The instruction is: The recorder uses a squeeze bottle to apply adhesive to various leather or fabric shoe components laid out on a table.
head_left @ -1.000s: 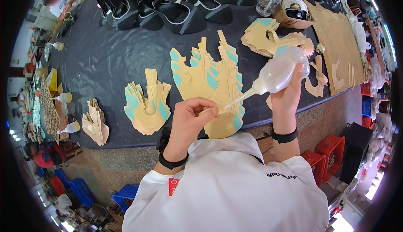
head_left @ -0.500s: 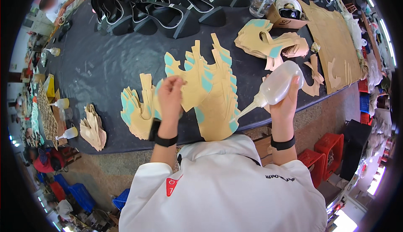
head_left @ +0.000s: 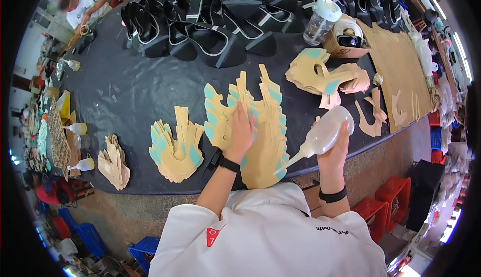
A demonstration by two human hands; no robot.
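Observation:
My left hand [head_left: 241,134] lies with its fingers stretched out on a fanned stack of tan shoe-upper pieces [head_left: 263,164] with turquoise patches along the edges. In my right hand [head_left: 336,151] is a translucent squeeze bottle [head_left: 323,135], tilted so its thin nozzle points down and left. The nozzle tip is at a turquoise patch on the stack's lower right edge; whether it touches cannot be made out. To the left of my left hand rests a smaller fanned pile of similar pieces [head_left: 178,164].
Black shoes [head_left: 210,41] crowd the far side of the dark table [head_left: 135,91]. Further tan pieces [head_left: 308,71], a lidded clear jug [head_left: 320,24] and cardboard [head_left: 401,76] are at the right. Small bottles [head_left: 82,164] line the left edge. Another person [head_left: 87,6] sits far left.
My left hand has moved right, from beside the smaller pile onto the larger stack, its fingers now straightened. The right hand still holds the squeeze bottle near the edge. The whole view has shifted slightly.

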